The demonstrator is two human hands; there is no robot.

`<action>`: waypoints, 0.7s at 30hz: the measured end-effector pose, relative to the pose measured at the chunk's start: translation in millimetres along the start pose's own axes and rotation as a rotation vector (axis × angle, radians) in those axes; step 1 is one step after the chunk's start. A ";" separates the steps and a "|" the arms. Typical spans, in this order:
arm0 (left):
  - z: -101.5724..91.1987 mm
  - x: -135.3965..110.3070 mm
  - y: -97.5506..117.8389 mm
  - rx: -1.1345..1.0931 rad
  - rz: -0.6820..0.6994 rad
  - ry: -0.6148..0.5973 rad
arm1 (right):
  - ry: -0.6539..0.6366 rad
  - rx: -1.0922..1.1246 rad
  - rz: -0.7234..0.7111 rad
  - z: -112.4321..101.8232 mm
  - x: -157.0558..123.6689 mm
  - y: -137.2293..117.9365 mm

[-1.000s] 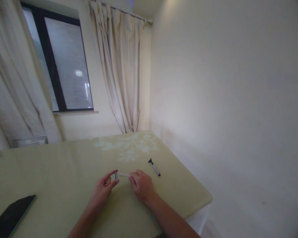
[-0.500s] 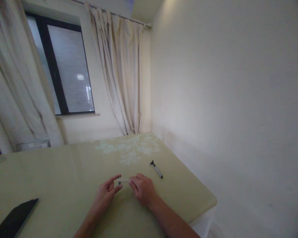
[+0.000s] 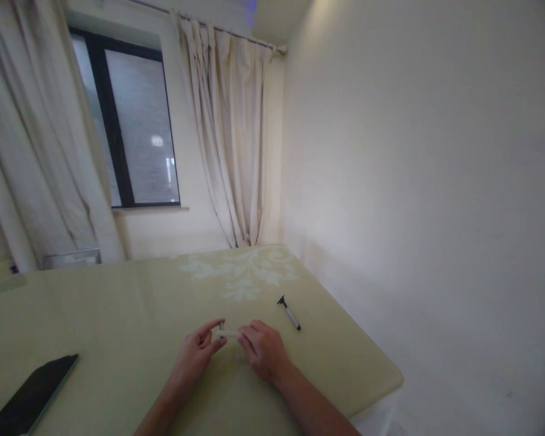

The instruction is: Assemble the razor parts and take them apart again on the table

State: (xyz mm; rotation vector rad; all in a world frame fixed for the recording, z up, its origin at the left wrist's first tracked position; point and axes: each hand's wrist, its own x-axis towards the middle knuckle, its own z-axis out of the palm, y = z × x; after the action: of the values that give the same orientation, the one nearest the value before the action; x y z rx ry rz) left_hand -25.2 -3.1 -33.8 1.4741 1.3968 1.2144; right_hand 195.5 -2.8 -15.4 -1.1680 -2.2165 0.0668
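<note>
My right hand [image 3: 263, 348] is closed around the handle of a small pale razor [image 3: 229, 333], over the table in front of me. The razor's narrow head, with a touch of green and dark, points left. My left hand [image 3: 200, 350] pinches this head between the thumb and forefinger, one at each end. Most of the handle is hidden inside my right fingers. Beyond my right hand, a second razor [image 3: 290, 314] with a grey and black handle lies on the table, its black head pointing away from me.
The pale yellow-green table [image 3: 131, 315] has a white floral pattern near its far corner. A dark flat object [image 3: 34, 396] lies at the left front. A plain wall [image 3: 413, 181] runs along the right, and curtains [image 3: 236, 133] hang beside a window [image 3: 140, 127] behind.
The view has shifted slightly, so the scene sits a little further right. Both hands keep the same hold on the razor, with little visible movement.
</note>
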 end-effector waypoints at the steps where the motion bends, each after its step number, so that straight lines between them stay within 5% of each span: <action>1: 0.0 -0.1 0.8 0.007 0.003 0.001 | 0.001 -0.011 0.016 0.3 0.0 -0.1; 21: 0.2 -0.6 0.2 -0.006 0.027 0.005 | 0.026 -0.019 0.001 4.9 -1.4 4.3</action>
State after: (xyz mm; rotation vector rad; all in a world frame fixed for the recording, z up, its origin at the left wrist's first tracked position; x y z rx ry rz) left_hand -24.9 -3.7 -33.8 1.4912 1.3794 1.2385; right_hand 196.5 -0.1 -21.4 -1.1740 -2.1987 0.0310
